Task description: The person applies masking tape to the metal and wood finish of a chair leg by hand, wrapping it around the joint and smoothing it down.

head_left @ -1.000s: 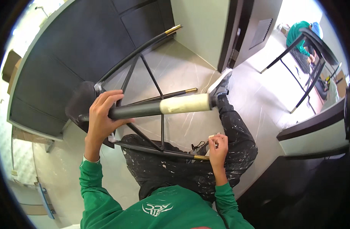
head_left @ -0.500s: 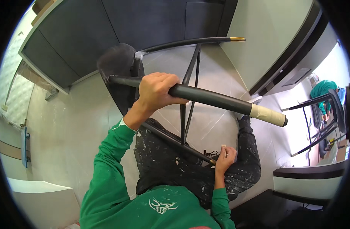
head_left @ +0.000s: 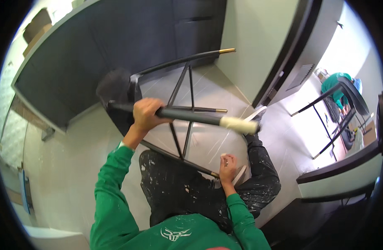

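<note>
A stool leg (head_left: 191, 116) is gripped by the left hand (head_left: 146, 112), its pale end (head_left: 238, 124) rightward. A pale bit (head_left: 223, 155) is pinched by the right hand (head_left: 228, 168).

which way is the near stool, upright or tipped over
Tipped over: the stool lies sideways, its dark seat at the left, its legs pointing right; the left hand grips one.

A long, dark grey panelled cabinet (head_left: 129, 39) with a pale edge meets a smooth, pale wall (head_left: 258, 46). Beyond a dark brown door frame (head_left: 288, 54), 1 person in a green top (head_left: 332, 82) bends behind a black, slender-legged chair (head_left: 353, 96), near a brown cardboard box (head_left: 370, 132). A narrow blue object (head_left: 24, 191) shows far left.
</note>
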{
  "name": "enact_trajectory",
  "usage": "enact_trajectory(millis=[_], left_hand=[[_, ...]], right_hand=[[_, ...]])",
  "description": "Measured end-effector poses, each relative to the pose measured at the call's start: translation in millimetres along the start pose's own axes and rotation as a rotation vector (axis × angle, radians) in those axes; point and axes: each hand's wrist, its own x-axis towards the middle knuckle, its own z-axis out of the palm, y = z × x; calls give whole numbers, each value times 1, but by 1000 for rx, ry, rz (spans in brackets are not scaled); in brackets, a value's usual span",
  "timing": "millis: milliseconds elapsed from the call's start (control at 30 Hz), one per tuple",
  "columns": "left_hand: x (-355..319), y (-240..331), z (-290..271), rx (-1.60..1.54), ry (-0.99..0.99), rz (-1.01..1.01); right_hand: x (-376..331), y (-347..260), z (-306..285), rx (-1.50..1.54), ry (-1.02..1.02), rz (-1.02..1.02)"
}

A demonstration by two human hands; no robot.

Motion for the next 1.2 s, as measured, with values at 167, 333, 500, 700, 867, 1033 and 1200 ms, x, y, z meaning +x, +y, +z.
enact_trajectory(millis=[167,333,500,700,867,1033,1200], left_hand=[[-18,-15,-10,-62,-65,24],[-13,-22,0,-40,-52,-15],[-8,-17,6,-13,-94,-58],[-17,-19,4,0,-247,-189],[-29,-21,2,-1,-316,-197],[-45,-15,-7,-19,-336,-176],[-62,-16,-22,-29,-407,-211]], right_hand=[[-2,-4,1,70,-23,-27],[-2,1,-17,41,60,32],[11,5,-27,150,141,84],[14,8,-50,223,180,128],[15,20,-63,177,283,105],[19,26,-61,156,332,83],[15,22,-60,154,261,73]])
